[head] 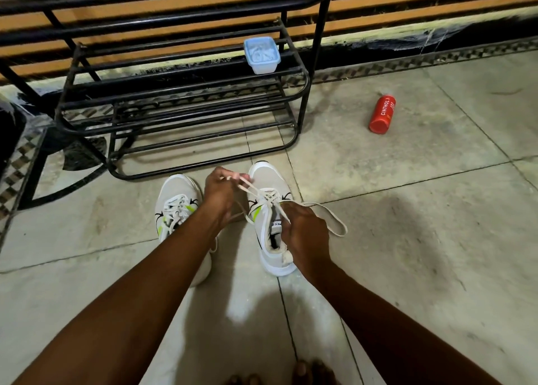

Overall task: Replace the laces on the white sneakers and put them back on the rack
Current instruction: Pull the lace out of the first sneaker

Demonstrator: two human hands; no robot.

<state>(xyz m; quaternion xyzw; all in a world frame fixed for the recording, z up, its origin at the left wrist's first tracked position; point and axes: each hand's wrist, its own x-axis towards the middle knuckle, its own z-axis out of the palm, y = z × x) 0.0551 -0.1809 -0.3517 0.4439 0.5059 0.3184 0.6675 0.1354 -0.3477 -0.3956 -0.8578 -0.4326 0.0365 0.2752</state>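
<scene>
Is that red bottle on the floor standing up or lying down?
Lying down. The red bottle rests on its side on the floor tiles, right of the black rack, with its label lettering running along its length.

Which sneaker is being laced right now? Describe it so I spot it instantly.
Start at the black shoe rack; two white sneakers sit on the floor before it. It's the right sneaker: both hands hold its loose lace.
</scene>
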